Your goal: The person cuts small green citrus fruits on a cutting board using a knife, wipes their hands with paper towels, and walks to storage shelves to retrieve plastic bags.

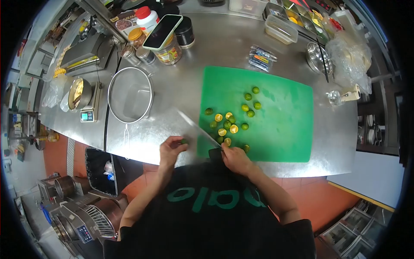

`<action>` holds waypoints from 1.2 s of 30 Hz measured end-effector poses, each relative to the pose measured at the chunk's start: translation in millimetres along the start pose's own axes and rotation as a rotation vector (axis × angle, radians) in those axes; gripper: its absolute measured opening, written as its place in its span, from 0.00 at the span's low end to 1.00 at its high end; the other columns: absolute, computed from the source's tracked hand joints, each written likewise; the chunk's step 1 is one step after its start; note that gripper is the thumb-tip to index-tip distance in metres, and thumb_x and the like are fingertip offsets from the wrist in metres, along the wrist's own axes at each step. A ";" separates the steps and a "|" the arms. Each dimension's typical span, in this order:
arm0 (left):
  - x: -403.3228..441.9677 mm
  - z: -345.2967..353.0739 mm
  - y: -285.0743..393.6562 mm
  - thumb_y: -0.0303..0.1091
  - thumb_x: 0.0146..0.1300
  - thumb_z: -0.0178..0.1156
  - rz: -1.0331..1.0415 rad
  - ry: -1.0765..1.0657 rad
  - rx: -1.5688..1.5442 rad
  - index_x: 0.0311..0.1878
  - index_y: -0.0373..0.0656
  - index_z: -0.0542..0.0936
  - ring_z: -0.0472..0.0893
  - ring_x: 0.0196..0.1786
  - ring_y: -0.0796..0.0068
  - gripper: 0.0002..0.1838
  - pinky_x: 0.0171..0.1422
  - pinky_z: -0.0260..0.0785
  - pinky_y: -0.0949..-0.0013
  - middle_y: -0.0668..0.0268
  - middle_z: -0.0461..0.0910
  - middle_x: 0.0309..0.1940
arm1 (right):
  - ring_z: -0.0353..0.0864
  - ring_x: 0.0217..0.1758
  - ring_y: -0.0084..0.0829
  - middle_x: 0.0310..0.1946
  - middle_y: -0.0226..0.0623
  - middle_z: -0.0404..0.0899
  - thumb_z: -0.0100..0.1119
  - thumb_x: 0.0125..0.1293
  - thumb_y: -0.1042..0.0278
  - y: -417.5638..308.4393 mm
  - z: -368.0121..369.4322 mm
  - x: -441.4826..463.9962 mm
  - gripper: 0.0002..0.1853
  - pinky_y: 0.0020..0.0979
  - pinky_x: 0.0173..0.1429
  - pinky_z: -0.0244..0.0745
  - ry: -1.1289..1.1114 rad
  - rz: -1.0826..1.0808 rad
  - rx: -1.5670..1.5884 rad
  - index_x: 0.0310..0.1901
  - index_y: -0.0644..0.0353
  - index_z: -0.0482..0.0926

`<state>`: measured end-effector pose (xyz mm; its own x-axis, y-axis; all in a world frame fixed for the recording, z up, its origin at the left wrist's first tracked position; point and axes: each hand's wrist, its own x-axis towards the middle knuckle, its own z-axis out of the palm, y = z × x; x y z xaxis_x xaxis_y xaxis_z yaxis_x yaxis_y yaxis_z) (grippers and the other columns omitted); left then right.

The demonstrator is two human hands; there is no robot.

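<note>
My right hand (235, 159) grips the handle of a knife (199, 128) at the lower left of the green cutting board (284, 116). The blade points up and left, past the board's left edge. Left of the board, over the steel table, my left hand (172, 149) pinches a small green lime (184, 141) between its fingertips. Whole green limes (248, 96) lie spread over the board's left half. Among them, near the knife, several cut halves (233, 128) show orange flesh.
A mesh strainer (130, 95) lies on the steel table (172, 86) at left, beside a scale (88, 115) with a pot. Jars and a phone (163, 32) stand behind. A metal bowl (319, 58) with chopsticks and a plastic container (281, 29) are at the back right.
</note>
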<state>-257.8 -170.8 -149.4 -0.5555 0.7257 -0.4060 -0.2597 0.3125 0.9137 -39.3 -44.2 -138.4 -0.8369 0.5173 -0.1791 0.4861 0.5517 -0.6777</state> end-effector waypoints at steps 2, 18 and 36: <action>-0.4 28.6 3.1 0.21 0.48 0.65 -0.008 -0.031 -0.021 0.42 0.33 0.76 0.80 0.33 0.74 0.15 0.38 0.74 0.73 0.61 0.80 0.33 | 0.76 0.27 0.55 0.21 0.53 0.75 0.47 0.63 0.62 8.3 6.7 -5.7 0.14 0.52 0.33 0.70 0.015 0.065 -0.008 0.41 0.66 0.65; 28.7 63.7 13.2 0.39 0.58 0.62 -0.055 -0.370 0.567 0.24 0.31 0.75 0.77 0.13 0.69 0.18 0.14 0.67 0.69 0.57 0.77 0.16 | 0.77 0.24 0.54 0.21 0.51 0.75 0.48 0.63 0.64 7.9 -10.1 -35.9 0.08 0.50 0.26 0.72 -0.035 0.130 -0.075 0.36 0.59 0.64; 40.2 60.5 17.5 0.38 0.60 0.59 -0.123 -0.494 0.607 0.29 0.30 0.77 0.80 0.18 0.62 0.16 0.20 0.73 0.66 0.54 0.78 0.18 | 0.78 0.24 0.52 0.19 0.50 0.75 0.45 0.58 0.72 -10.4 2.9 4.1 0.08 0.48 0.29 0.73 -0.035 0.094 -0.146 0.38 0.66 0.62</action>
<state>-236.9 -99.2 -148.8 -0.0984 0.8078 -0.5811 0.2585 0.5847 0.7690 -48.5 -49.7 -134.2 -0.7930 0.5492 -0.2638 0.5920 0.5924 -0.5464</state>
